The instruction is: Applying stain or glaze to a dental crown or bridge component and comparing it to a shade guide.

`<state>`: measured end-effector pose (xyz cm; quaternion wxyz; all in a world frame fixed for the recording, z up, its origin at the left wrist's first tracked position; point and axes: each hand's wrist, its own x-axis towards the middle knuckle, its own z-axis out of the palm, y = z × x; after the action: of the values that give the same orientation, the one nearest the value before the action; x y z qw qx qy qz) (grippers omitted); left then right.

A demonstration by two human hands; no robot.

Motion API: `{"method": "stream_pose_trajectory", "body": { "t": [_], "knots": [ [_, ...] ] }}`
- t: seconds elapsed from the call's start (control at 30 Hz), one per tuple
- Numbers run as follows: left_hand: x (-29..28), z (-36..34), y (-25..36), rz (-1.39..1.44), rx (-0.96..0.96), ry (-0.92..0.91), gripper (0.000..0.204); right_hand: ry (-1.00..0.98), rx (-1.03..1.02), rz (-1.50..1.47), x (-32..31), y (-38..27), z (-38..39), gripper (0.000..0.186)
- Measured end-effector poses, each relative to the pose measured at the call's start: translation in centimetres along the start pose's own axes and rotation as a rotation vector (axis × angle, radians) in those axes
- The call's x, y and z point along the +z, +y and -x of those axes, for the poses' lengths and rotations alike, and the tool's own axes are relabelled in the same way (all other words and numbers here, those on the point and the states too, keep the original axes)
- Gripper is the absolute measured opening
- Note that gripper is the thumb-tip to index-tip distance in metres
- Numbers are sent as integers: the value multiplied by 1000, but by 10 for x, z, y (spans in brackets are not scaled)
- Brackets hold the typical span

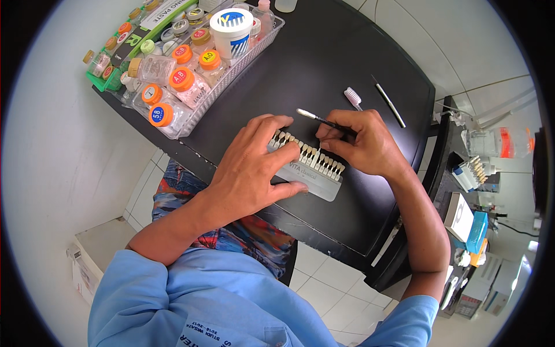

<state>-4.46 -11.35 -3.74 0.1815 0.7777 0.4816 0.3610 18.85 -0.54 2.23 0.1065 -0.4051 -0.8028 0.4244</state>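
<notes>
A shade guide [313, 186] with a row of small tooth-shaped tabs lies on the black desk, beneath my hands. My left hand [245, 162] is curved over its left end, fingers on the tabs and thumb on the base, gripping it. My right hand [367, 141] holds a slender brush-like tool [308, 113] with a black handle and white tip, pointing left above the tabs. Its thumb and index finger are also at a raised tab [319, 148] near the guide's middle; whether they grip that tab is unclear.
A clear tray [263, 46] of many lidded jars occupies the back left, beside a white tub [231, 34]. A white-bristled brush [352, 98] and thin rod [391, 104] lie behind my right hand. A side counter at right holds boxes [459, 217], another tab holder [468, 173] and bottles.
</notes>
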Motion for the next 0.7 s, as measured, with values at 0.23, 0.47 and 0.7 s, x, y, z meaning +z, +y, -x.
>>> {"method": "stream_pose_trajectory", "body": {
  "t": [0.23,0.47,0.7],
  "knots": [
    [0,-1,0,-13,3,-8,44,-27,-28,53,4,-4,4,16],
    [-1,0,0,-16,5,-3,45,20,-143,121,5,-8,6,15],
    [0,0,0,-24,8,2,46,-27,-128,179,3,-13,7,15]
  ]
}}
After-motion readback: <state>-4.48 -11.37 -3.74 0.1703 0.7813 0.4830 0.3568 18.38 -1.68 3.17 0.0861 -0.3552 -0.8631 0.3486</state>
